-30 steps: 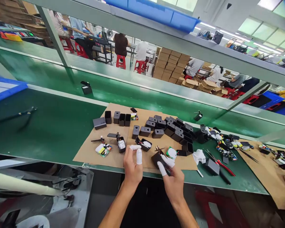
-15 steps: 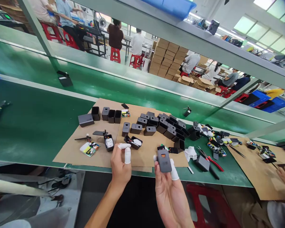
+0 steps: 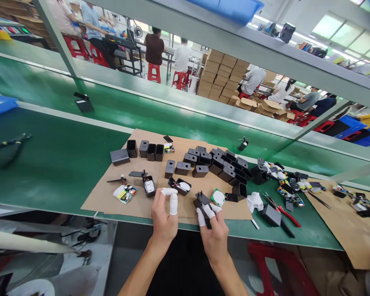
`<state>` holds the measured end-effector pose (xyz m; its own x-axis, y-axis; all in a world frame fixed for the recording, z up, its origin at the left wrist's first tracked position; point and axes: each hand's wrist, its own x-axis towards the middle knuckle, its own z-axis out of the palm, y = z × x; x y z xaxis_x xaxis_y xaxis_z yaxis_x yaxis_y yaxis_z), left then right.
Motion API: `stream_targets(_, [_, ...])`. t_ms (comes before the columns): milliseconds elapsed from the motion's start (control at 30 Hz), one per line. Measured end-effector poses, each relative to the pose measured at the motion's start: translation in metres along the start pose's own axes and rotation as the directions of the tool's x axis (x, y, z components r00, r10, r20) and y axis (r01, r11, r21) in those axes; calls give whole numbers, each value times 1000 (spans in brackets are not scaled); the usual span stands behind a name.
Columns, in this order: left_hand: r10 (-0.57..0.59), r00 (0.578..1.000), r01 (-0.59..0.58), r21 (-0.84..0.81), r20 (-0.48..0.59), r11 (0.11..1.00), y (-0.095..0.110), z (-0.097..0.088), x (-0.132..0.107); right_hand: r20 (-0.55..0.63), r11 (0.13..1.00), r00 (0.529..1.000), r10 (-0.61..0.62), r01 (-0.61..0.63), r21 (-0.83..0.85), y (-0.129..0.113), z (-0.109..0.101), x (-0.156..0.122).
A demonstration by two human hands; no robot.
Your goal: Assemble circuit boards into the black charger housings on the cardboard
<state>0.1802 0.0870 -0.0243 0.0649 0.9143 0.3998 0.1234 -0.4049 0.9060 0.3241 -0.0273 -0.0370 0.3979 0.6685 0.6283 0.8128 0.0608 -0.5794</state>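
Observation:
My right hand [image 3: 214, 232], with white finger cots, grips a small black plastic housing [image 3: 200, 205] at the front of the brown cardboard [image 3: 135, 207]. A black cover with prongs shows at its top. My left hand [image 3: 165, 220] also wears white finger cots; its fingers are curled in, and whatever they may hold is hidden. Just beyond it lies an open black housing [image 3: 183, 187] with a white part inside. Another such housing [image 3: 149, 187] stands to its left, and a circuit board [image 3: 125, 193] lies further left. A green board with a round white part [image 3: 218, 197] is beside my right hand.
Several black housings [image 3: 200, 170] stand in rows at the back. To the right are red-handled pliers [image 3: 283, 211], a grey-black box [image 3: 270, 216], white tissue [image 3: 254, 201] and heaped circuit boards [image 3: 285, 181]. Other pliers [image 3: 15, 144] lie far left. People sit working beyond the bench.
My right hand has turned from palm up to palm down, tipping the housing so its pronged cover shows. My left hand keeps its curled pose. The view has shifted slightly.

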Motion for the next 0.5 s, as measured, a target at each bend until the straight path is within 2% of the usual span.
stream_targets(267, [-13,1000,13,-11,9,1000,1,-2,0,-127,999,991,48,-48,6,5,7,-6])
stream_targets(500, [-29,1000,29,-27,11,999,-2,-1,-2,-125,1000,992,-15,16,4,1,8,-5])
